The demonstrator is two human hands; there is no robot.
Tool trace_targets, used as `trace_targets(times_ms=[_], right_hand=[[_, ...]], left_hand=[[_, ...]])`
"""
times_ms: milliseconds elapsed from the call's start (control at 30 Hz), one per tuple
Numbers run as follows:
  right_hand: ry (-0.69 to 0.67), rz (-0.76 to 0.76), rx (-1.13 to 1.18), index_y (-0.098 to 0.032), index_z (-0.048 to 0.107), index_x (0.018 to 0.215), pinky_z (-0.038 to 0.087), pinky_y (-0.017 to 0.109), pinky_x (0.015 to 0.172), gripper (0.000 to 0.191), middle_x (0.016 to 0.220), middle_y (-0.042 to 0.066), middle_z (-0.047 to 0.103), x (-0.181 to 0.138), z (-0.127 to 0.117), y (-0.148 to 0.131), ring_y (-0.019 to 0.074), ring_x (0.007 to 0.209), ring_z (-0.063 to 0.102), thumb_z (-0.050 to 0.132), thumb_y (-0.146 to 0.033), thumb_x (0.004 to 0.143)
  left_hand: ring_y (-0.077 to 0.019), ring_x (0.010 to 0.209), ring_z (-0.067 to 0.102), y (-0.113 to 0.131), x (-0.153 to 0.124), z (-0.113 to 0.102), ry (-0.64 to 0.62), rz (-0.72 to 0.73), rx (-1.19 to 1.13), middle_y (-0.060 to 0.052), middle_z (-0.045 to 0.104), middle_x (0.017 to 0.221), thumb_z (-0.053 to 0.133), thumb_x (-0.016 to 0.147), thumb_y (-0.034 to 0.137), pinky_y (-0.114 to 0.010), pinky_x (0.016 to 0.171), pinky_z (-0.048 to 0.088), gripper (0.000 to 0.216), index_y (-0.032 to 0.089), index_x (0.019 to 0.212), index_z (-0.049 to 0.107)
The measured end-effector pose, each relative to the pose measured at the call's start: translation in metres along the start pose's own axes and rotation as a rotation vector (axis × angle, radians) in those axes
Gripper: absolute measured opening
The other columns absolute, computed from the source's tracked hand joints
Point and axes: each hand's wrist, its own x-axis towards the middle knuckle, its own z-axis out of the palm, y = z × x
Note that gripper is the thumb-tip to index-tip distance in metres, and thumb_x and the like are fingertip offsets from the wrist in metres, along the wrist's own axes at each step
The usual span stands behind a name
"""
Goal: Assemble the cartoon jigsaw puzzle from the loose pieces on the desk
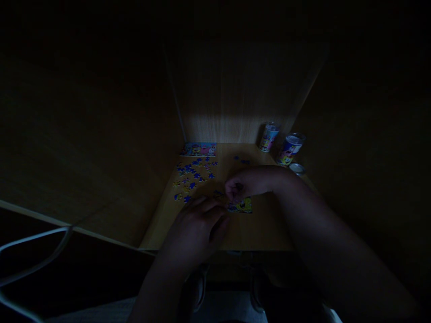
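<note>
A partly joined jigsaw puzzle (245,205) with a yellow cartoon face lies near the front of the wooden surface. Curled over its upper left edge is my right hand (244,184), its fingers pinched together; in the dark, what they hold is hidden. My left hand (202,220) rests palm down just left of the puzzle, fingers stretched out and somewhat apart, with nothing visible in it. Beyond its fingertips, several loose blue and yellow puzzle pieces (192,184) are scattered. A few dark pieces (218,194) lie between the two hands.
A picture card (199,149) lies at the back left. Two printed cans, one farther back (269,137) and one nearer (289,149), stand at the right beside a round lid (296,169). Some blue pieces (245,161) lie toward the back. Wooden walls enclose the surface.
</note>
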Motion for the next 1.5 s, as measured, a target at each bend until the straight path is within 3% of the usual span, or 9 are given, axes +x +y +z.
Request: trace_targets(times_ms=[300,700,1000,1500], right_hand=[[-0.002,0.012,0.077,-0.021,0.077,0.099,0.048,0.027,0.076,0.014,0.093,0.000,0.077,0.001,0.001,0.002,0.0163,0.086,0.067,0.083,-0.027,0.087],[-0.009,0.033,0.011,-0.021,0.074,0.104,0.046,0.025,0.074,0.014,0.093,0.000,0.071,-0.002,0.001,-0.006,0.0153,0.084,0.062,0.076,-0.022,0.090],[-0.009,0.031,-0.023,-0.021,0.071,0.100,0.044,0.027,0.072,0.017,0.089,-0.001,0.065,-0.006,0.000,-0.008,0.0154,0.081,0.057,0.080,-0.029,0.088],[0.029,0.046,0.023,-0.021,0.076,0.098,0.047,0.026,0.075,0.017,0.092,-0.001,0.073,-0.005,0.000,-0.009,0.0158,0.084,0.064,0.084,-0.031,0.087]], left_hand=[[-0.0285,0.114,0.068,0.004,0.002,-0.002,-0.009,0.020,0.028,-0.006,0.076,0.127,0.064,0.107,0.023,-0.052,0.101,0.056,0.023,0.026,0.127,0.074],[-0.0285,0.115,0.067,0.002,0.002,-0.002,-0.051,-0.011,0.025,-0.004,0.075,0.129,0.065,0.106,0.022,-0.053,0.103,0.054,0.023,0.027,0.127,0.075],[-0.0280,0.116,0.067,0.002,0.003,-0.003,-0.027,-0.001,0.015,-0.004,0.075,0.128,0.066,0.105,0.022,-0.053,0.103,0.055,0.024,0.027,0.127,0.074],[-0.0283,0.116,0.067,0.004,0.003,-0.003,-0.027,-0.004,0.023,-0.004,0.075,0.129,0.066,0.105,0.023,-0.053,0.102,0.055,0.022,0.028,0.124,0.075]])
